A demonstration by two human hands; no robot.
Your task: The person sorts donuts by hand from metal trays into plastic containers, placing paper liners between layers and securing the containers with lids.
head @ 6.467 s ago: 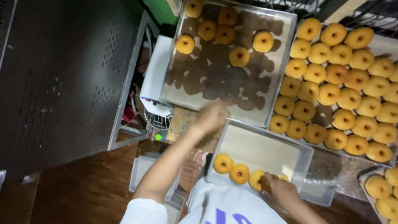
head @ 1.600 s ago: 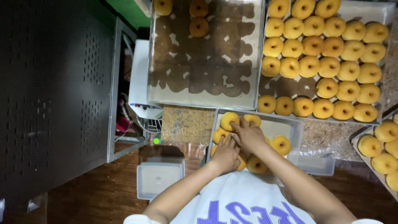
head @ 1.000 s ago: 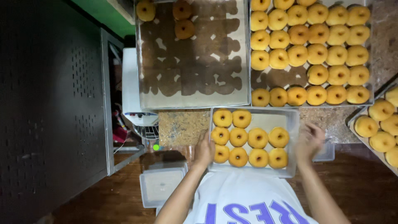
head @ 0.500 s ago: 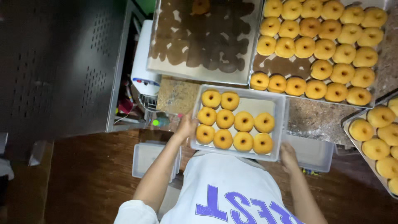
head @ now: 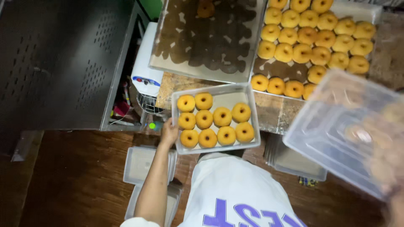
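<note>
With 10 doughnuts (head: 222,116) filling the clear box (head: 252,112), the left hand (head: 169,132) clasps its left rim while a clear lid (head: 336,134) hangs right of it, the blurred right hand's (head: 395,206) grip unreadable; closing it seems to need squaring lid to rim.

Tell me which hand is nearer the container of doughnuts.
Left. The left hand grips the container of doughnuts at its left edge; the right hand, mostly out of view, holds a clear lid off to its right.
</note>
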